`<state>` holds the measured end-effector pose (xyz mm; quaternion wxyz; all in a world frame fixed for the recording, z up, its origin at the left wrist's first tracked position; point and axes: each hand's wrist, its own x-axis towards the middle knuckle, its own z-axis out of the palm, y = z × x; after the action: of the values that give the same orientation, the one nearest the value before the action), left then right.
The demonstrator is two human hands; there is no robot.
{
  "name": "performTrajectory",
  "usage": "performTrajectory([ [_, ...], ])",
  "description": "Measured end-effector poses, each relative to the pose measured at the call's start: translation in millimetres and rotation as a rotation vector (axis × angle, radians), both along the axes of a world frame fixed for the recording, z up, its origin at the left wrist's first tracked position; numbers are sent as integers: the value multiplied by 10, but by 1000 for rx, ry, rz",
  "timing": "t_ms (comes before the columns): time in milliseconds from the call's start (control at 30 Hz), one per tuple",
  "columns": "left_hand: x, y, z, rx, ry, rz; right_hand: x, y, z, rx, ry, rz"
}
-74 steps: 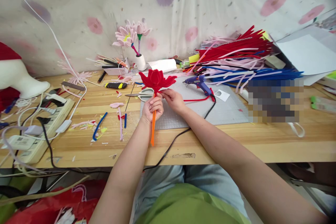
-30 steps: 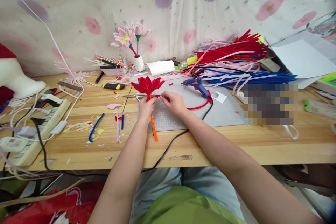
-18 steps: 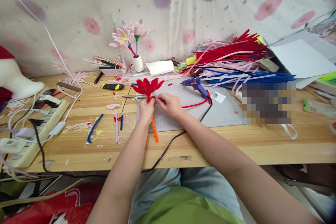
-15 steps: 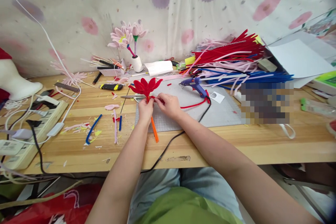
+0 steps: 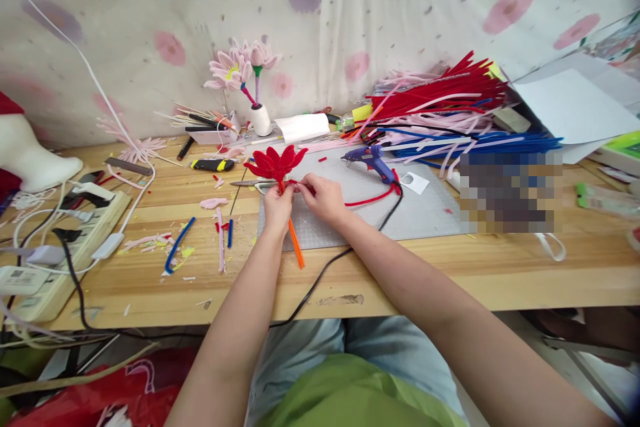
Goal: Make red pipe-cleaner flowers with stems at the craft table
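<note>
Lowered from where it was held up a couple of seconds ago, the red pipe-cleaner flower point(image 5: 274, 163) now sits close over the near-left corner of the grey cutting mat point(image 5: 425, 213), and both hands have come down with it and closed in together just under the bloom. Over the last half second almost nothing has shifted, so the work looks settled into small finger movements at the neck of the flower

The left hand point(image 5: 277, 205) has its grip pinched on the orange pipe-cleaner stem point(image 5: 295, 250) right below the petals, with the stem slanting down toward the front edge of the wooden bench point(image 5: 450, 280). The right hand point(image 5: 325, 197) has fingertips pressed together on a long red pipe cleaner point(image 5: 373, 198) where it meets the flower's base; the rest of that strand trails across the mat to the right, as far as the blue glue gun point(image 5: 373, 159) lying on the mat's far side. To my eye the red strand is being bound round the top of the stem, though the wraps themselves are hidden by the fingers

Just left of the flower, silver scissors point(image 5: 255, 183) lie half on the mat edge. Farther left of the mat are pink and blue offcuts point(image 5: 200, 233) scattered on the bench, and behind the mat's right end a heap of red, pink and blue pipe cleaners point(image 5: 450, 113)
</note>
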<state>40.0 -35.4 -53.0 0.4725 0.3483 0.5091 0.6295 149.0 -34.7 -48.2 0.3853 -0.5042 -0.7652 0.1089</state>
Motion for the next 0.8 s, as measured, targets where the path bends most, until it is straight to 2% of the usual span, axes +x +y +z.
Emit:
performTrajectory([
  [167, 32, 43, -49, 26, -34, 53, -10, -21, 27, 0, -46, -14],
  [333, 72, 48, -2, -54, -112, 121, -31, -17, 22, 23, -92, 4],
  [467, 32, 9, 81, -132, -129, 14, -5, 17, -10, 5, -65, 5],
  [600, -42, -29, 128, -129, -114, -80, 61, 66, -50, -25, 86, -8],
  [800, -2, -78, 140, -103, -262, -304, 89, 82, -72, -30, 320, 128],
])
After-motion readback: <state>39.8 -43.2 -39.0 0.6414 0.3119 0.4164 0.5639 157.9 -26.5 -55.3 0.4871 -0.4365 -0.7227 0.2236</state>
